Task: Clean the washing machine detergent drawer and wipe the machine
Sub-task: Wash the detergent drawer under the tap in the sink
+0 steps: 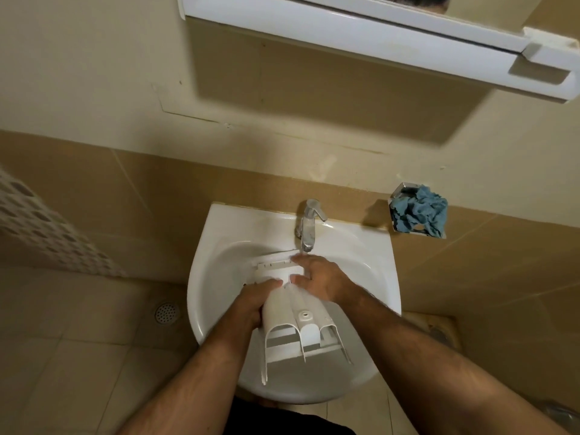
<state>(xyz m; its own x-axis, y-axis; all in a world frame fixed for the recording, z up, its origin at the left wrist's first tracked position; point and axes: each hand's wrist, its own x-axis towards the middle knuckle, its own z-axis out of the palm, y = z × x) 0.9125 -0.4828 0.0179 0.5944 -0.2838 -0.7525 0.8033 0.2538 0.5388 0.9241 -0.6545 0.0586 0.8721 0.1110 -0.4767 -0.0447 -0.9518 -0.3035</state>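
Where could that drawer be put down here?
Bare rim lies left of the tap, and some right of it. The basin is crowded by the drawer and both hands, left and right. The wall holder is stuffed with a cloth.

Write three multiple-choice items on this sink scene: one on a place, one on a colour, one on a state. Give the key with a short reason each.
1. Where is the detergent drawer?
A. On the floor
B. Over the sink, under the tap
C. On the wall cabinet

2. What colour is the cloth in the wall holder to the right of the tap?
A. Red
B. Yellow
C. Blue

3. How is the drawer being handled?
A. It lies untouched in the basin
B. Left hand grips its side, right hand rests on top
C. One hand alone holds it

Key: 1 B, the drawer sits above the white basin with its far end below the spout. 2 C, the bunched cloth is plainly blue. 3 B, left fingers curl around the drawer's edge while the right hand lies across its far part.
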